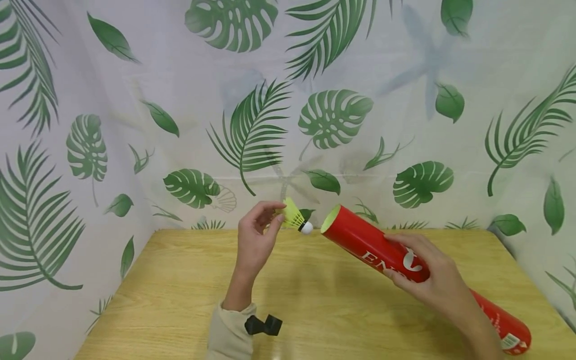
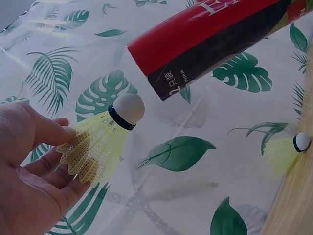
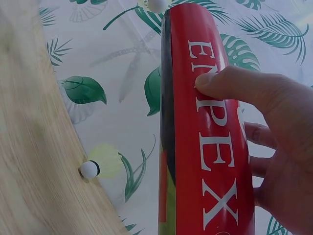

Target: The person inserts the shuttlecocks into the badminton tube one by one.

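My left hand (image 1: 257,235) pinches a yellow shuttlecock (image 1: 294,217) by the rim of its skirt, between thumb and fingers. The white cork (image 2: 129,108) points toward the open mouth of a red tube (image 1: 355,237), with a small gap between them. My right hand (image 1: 427,275) grips the tube around its middle, thumb and fingers on opposite sides. The tube slants, its open end up and to the left. White "ENPEX" lettering shows in the right wrist view. What lies inside the tube cannot be seen.
A second yellow shuttlecock (image 3: 95,169) lies at the wooden table's back edge, seen in both wrist views. The wooden table (image 1: 180,290) spreads beneath both hands. A white leaf-patterned cloth (image 1: 148,80) hangs behind and at the sides.
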The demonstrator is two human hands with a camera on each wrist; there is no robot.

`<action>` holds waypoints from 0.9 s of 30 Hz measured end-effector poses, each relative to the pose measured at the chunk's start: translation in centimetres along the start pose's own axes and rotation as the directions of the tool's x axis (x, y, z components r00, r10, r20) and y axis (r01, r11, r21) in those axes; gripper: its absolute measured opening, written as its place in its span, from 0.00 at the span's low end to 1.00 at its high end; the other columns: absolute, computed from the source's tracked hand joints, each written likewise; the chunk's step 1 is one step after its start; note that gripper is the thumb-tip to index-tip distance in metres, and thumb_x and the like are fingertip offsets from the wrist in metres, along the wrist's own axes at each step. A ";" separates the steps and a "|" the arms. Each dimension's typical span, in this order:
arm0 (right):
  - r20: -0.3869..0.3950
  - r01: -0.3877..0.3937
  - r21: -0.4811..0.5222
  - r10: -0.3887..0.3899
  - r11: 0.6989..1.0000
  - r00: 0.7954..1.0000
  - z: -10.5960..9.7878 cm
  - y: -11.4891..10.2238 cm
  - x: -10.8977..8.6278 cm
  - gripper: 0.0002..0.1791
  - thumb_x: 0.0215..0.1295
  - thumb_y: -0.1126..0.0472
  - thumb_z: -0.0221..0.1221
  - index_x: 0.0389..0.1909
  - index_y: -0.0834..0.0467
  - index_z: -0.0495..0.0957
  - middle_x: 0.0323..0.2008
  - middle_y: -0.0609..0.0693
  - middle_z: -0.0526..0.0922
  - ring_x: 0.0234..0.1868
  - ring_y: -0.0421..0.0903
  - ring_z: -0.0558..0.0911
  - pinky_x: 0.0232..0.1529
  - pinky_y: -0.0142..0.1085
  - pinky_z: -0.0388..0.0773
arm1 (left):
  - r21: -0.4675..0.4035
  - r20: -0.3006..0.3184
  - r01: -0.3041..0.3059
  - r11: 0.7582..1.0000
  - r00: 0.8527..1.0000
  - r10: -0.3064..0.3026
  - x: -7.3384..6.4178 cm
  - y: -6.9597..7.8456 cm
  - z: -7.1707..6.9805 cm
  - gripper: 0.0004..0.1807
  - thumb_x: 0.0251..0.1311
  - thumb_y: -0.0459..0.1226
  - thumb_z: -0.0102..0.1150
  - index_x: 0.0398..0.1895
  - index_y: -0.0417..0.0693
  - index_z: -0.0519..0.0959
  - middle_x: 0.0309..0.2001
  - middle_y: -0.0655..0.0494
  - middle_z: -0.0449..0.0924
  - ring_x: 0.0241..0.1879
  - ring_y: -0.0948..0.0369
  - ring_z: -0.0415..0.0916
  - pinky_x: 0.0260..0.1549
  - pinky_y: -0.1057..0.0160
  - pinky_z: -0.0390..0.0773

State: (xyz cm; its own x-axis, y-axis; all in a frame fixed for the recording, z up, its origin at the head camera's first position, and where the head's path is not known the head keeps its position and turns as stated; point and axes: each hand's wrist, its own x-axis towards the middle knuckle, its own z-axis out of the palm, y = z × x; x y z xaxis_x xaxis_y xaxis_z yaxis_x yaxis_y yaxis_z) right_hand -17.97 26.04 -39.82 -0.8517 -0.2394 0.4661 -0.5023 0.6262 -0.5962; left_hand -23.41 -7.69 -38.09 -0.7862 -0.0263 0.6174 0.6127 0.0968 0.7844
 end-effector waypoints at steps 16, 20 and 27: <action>0.032 0.026 0.005 -0.026 1.000 0.999 1.0 -1.0 0.5 0.38 0.53 0.62 0.78 0.66 0.46 0.75 0.59 0.49 0.79 0.52 0.50 0.79 0.36 0.30 0.82 | 0.027 -0.076 -0.115 0.993 0.990 0.116 -0.7 1.3 2.2 0.09 0.65 0.23 0.63 0.47 0.35 0.82 0.44 0.44 0.83 0.42 0.52 0.82 0.46 0.62 0.84; 0.029 0.030 -0.004 -0.029 1.000 0.999 1.1 -0.7 0.5 0.38 0.53 0.62 0.78 0.66 0.47 0.75 0.59 0.49 0.78 0.53 0.50 0.79 0.36 0.30 0.82 | 0.031 -0.079 -0.116 0.993 0.990 0.119 -1.0 1.2 3.0 0.09 0.65 0.22 0.63 0.47 0.36 0.82 0.43 0.45 0.83 0.41 0.52 0.82 0.46 0.59 0.85; 0.015 0.036 -0.004 -0.036 0.999 0.999 1.1 -0.6 0.4 0.39 0.52 0.62 0.78 0.67 0.47 0.75 0.60 0.49 0.78 0.53 0.49 0.78 0.36 0.31 0.82 | -0.010 -0.027 -0.098 0.995 0.995 0.097 -1.2 1.0 3.9 0.10 0.63 0.22 0.64 0.46 0.35 0.82 0.43 0.45 0.84 0.41 0.51 0.83 0.47 0.56 0.85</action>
State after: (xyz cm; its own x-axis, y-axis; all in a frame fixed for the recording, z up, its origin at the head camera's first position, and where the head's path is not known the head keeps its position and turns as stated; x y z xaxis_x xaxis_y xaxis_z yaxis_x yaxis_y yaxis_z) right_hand -18.15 24.71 -40.00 -0.8354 -0.2728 0.4772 -0.5319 0.6202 -0.5766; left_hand -22.15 -3.67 -38.24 -0.7205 -0.0434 0.6921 0.6872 0.0894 0.7209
